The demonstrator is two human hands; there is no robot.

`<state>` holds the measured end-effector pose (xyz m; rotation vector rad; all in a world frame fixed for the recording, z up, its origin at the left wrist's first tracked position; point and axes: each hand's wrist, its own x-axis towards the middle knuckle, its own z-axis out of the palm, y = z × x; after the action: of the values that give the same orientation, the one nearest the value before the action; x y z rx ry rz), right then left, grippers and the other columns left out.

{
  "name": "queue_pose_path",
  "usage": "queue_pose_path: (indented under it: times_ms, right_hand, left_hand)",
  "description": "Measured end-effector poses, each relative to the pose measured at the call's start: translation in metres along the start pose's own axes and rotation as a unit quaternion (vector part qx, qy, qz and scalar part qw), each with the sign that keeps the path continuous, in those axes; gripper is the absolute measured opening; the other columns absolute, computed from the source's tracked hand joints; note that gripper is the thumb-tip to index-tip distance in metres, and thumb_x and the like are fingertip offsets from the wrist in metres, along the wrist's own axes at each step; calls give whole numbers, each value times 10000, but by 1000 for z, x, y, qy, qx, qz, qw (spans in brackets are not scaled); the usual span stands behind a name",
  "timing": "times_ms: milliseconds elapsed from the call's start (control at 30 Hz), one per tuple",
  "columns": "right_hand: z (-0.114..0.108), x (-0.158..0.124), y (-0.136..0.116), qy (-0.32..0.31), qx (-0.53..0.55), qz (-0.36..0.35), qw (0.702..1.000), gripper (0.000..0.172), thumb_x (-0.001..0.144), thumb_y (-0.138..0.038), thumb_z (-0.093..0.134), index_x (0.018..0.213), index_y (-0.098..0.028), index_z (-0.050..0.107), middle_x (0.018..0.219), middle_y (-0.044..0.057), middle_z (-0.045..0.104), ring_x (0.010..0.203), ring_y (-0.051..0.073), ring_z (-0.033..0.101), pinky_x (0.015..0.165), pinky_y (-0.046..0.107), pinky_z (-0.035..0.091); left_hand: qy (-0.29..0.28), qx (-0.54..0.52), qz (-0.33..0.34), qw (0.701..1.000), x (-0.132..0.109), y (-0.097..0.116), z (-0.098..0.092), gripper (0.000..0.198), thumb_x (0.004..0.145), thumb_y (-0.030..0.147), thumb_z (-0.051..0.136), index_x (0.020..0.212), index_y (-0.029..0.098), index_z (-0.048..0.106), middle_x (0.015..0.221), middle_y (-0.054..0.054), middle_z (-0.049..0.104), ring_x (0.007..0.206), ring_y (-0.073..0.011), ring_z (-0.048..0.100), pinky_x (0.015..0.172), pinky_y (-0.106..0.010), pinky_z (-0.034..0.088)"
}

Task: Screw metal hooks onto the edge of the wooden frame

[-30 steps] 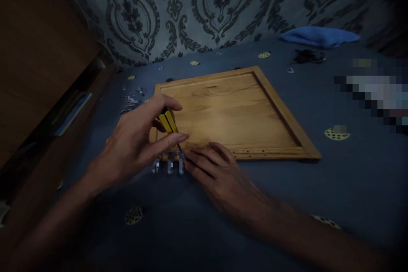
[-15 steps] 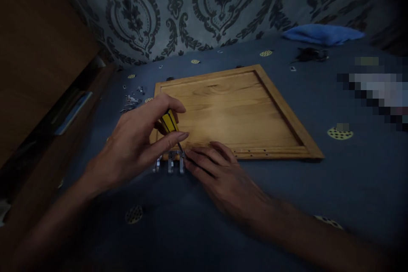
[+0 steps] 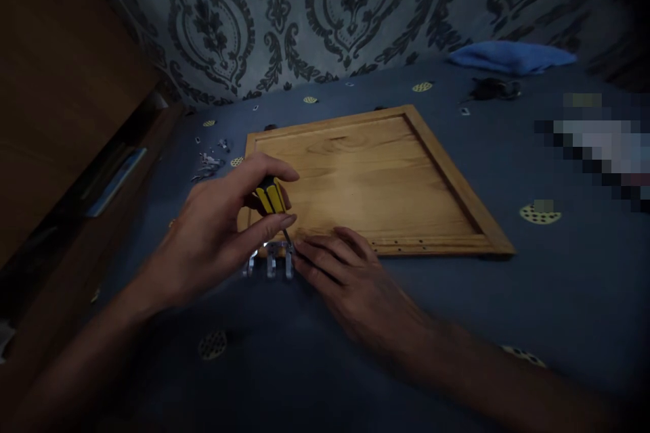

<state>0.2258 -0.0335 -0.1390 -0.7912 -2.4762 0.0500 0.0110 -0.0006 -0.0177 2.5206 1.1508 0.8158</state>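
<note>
A screwdriver (image 3: 271, 196) with a yellow and black handle is in my left hand (image 3: 223, 223), its fingers curled round the handle. The shaft slants down to the right-hand metal hinge (image 3: 289, 262) of several at the near edge of a framed wooden panel (image 3: 355, 169). My right hand (image 3: 345, 267) lies on that edge, with its bunched fingertips against this hinge and close to the screwdriver's tip. Whatever sits right under the tip is too small to make out. Part of the panel's left side is behind my left hand.
Loose metal hardware (image 3: 209, 164) lies on the blue patterned cloth (image 3: 406, 338) left of the panel. At the back right are a blue cloth (image 3: 512, 57) and a dark object (image 3: 492, 89). A wooden ledge (image 3: 137, 183) runs along the left; a blurred-out item is at far right.
The screwdriver handle has turned slightly in my left hand, with the fingers shifting a little. My right hand, the hinges and the panel hold almost the same places.
</note>
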Motion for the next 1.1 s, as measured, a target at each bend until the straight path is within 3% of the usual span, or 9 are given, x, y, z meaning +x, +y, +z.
queue_pose_path:
  times_ms: [200,367,500,767,1100]
  right_hand:
    - [2,0,0,17,-8,-4,1000,370,992,-88,470,1300,-144,668,1319,125,718,1246,266,590,1077,541,450]
    - [1,0,0,20,-8,-7,1000,349,1002,-95,461,1282,-124,668,1313,125,722,1243,267,596,1067,527,453]
    - [0,0,0,9,-4,-7,1000,378,1007,-86,421,1289,-137,668,1326,121,716,1248,262,588,1076,536,444]
    - [3,1,-1,36,-21,-8,999,314,1017,-109,482,1259,-128,681,1280,120,739,1218,265,602,1062,519,432]
    - [1,-1,0,-9,-9,-1,1000,392,1020,-115,427,1329,-145,667,1325,145,711,1239,282,584,1064,565,449]
  left_hand:
    - [17,34,23,999,0,3,2,253,961,298,704,1172,209,596,1034,-1,722,867,-144,684,744,-245,524]
    - [9,-20,15,1000,-2,-1,-2,319,945,277,722,1235,236,597,1113,2,728,874,-145,716,737,-247,549]
    - [-6,1,27,1000,0,0,-4,234,967,250,685,1181,192,609,1052,-1,724,887,-130,706,771,-219,538]
    - [-6,82,28,996,0,5,-2,241,964,267,693,1166,176,599,916,27,713,815,-110,687,696,-177,499]
    - [-17,62,12,998,3,5,-5,203,973,272,665,1144,176,612,917,1,733,811,-145,717,684,-218,510]
